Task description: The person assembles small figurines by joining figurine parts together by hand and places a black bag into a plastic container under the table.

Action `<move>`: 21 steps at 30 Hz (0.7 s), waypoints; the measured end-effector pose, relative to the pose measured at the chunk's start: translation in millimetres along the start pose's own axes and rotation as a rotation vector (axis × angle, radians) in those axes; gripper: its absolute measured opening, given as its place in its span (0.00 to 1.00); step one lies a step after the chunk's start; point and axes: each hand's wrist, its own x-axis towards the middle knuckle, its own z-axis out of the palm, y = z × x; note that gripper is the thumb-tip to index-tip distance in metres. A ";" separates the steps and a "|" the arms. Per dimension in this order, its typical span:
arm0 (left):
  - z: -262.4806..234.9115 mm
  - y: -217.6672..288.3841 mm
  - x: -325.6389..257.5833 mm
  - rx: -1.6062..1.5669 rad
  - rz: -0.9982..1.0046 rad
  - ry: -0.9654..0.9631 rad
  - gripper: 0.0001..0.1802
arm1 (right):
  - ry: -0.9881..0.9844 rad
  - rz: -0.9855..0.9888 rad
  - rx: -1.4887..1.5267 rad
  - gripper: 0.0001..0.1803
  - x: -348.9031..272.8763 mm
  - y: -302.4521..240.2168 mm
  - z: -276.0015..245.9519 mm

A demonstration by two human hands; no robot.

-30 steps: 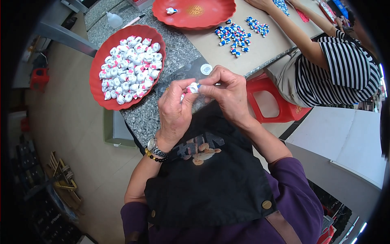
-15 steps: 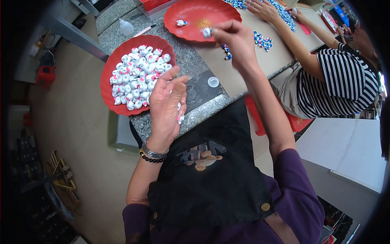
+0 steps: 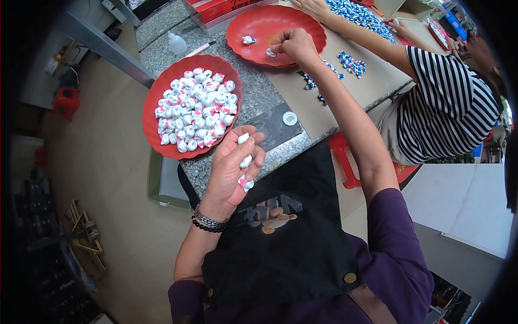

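The right hand [image 3: 294, 46] has just brought a second white piece [image 3: 270, 53] to the upper-centre red plate [image 3: 253, 22]; whether still pinched, I can't tell. The left hand [image 3: 225, 164] curls around white heads [image 3: 246, 161].

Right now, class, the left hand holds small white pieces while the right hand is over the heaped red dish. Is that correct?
Not quite: the head view shows the right hand over the farther red dish, not the heaped red dish. The left hand does hold small white pieces.
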 end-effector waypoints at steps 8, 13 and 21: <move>3.0 -9.2 -0.4 0.028 -0.018 -0.103 0.16 | -0.007 0.008 0.042 0.08 -1.1 -0.4 -1.1; 0.9 -11.5 -0.3 0.008 -0.016 -0.117 0.16 | 0.017 -0.002 0.036 0.07 -2.0 -1.8 -1.2; 2.9 -14.8 0.9 0.045 -0.027 -0.119 0.18 | 0.084 -0.046 0.149 0.07 -12.5 -9.5 -21.3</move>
